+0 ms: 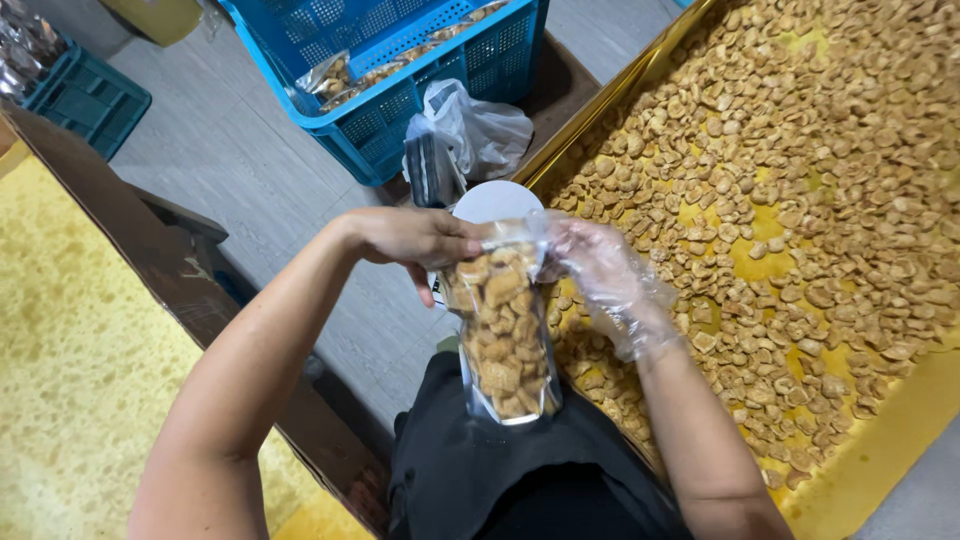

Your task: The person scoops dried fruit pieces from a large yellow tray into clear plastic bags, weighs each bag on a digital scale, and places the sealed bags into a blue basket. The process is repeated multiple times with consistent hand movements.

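Grey floor tiles run under everything, with a yellow-topped counter (70, 370) at the left and a wide yellow tray (880, 430) at the right. Nearest the camera, a dark apron (500, 480) covers the person's lap, and the bottom of a clear pouch (503, 330) filled with golden-brown fried snack pieces rests upright against it. Both hands meet at the pouch's top. The bare left hand (415, 238) has its grip closed on the upper left edge, thumb and fingers pinching the plastic. The right hand (600, 275), in a thin clear glove, has its grip closed on the upper right edge of the same pouch. Just beyond the pouch's top sits a white round dish (495, 200), partly hidden by the hands, with a small dark object (432, 172) beside it that I cannot identify. Loose snack pieces (800, 180) lie spread across the tray to the right. Further off, a crumpled white plastic bag (480, 125) lies against a blue plastic crate (400, 60) that holds more filled packets, and a teal crate (75, 95) stands at the far left.
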